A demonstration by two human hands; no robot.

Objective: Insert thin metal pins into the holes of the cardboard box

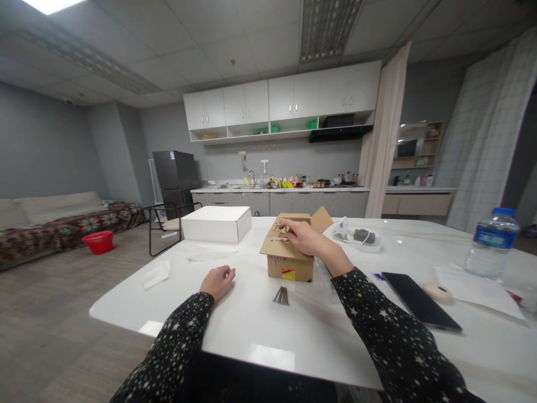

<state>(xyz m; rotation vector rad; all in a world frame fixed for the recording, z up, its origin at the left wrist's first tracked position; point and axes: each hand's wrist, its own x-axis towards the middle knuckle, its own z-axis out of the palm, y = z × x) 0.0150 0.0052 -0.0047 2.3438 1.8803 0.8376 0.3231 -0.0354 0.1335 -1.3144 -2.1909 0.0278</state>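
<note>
A cardboard box (274, 271) stands on the white table in front of me, its top flap tilted toward the left. Several small metal heads dot the flap, and thin shanks hang below its front edge. My right hand (302, 236) is over the flap, fingertips bent down and touching it; whatever they pinch is too small to make out. To the left of the box, my left hand (218, 281) rests on the table with its fingers curled in and nothing visible in them. A small bunch of screws (281, 296) lies in front of the box.
A white box (216, 225) stands behind my left hand. Crumpled tissue (156, 275) lies at left. To the right are a black phone (419, 301), a white sheet of paper (482, 291), a water bottle (490, 246) and a white round tray with a cable (363, 239).
</note>
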